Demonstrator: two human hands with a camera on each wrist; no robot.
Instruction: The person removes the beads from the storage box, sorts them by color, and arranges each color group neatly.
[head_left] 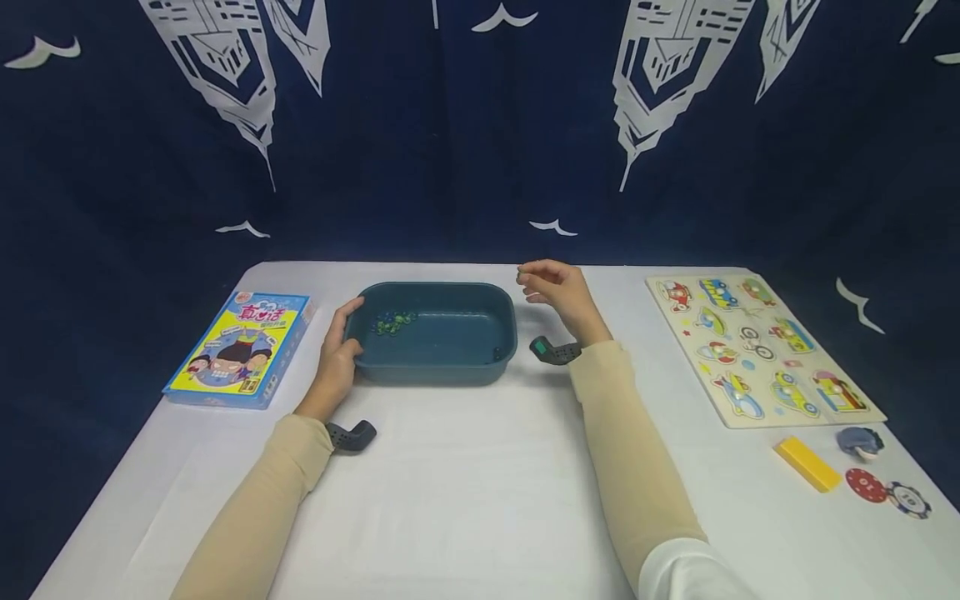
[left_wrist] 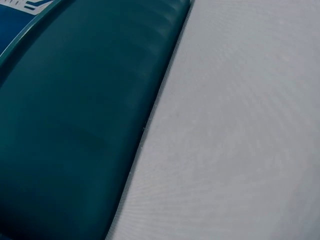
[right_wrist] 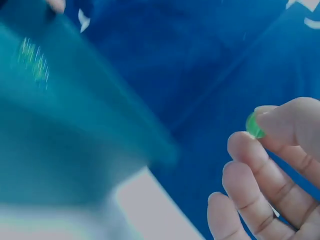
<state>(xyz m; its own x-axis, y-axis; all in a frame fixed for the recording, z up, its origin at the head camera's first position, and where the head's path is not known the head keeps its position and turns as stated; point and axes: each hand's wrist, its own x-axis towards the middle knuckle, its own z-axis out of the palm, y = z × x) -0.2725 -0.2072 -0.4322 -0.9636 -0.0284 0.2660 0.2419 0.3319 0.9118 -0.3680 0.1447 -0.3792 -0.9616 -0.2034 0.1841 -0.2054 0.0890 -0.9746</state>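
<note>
A dark teal plastic tub (head_left: pixel 427 373) stands on the white table, its long side facing me. My left hand (head_left: pixel 333 367) grips its left end, fingers along the outside and thumb at the near corner. The left wrist view shows only the tub's long wall (left_wrist: pixel 90 115) beside the tablecloth. Inside, at the left, lies a cluster of small green and blue marbles (head_left: pixel 393 323); a few dark ones sit near the right end. Just past the tub's right rim, my right hand (head_left: pixel 558 296) is raised, pinching a translucent green marble (right_wrist: pixel 254 126) between thumb and index finger.
Left of the tub lies a blue and yellow card box (head_left: pixel 236 350). A wooden picture puzzle board (head_left: pixel 765 350) is at the right, with a yellow block (head_left: pixel 807 464), a small blue-grey object (head_left: pixel 860 442), a red chip (head_left: pixel 866 485) and a white-and-black chip (head_left: pixel 909 500) in front.
</note>
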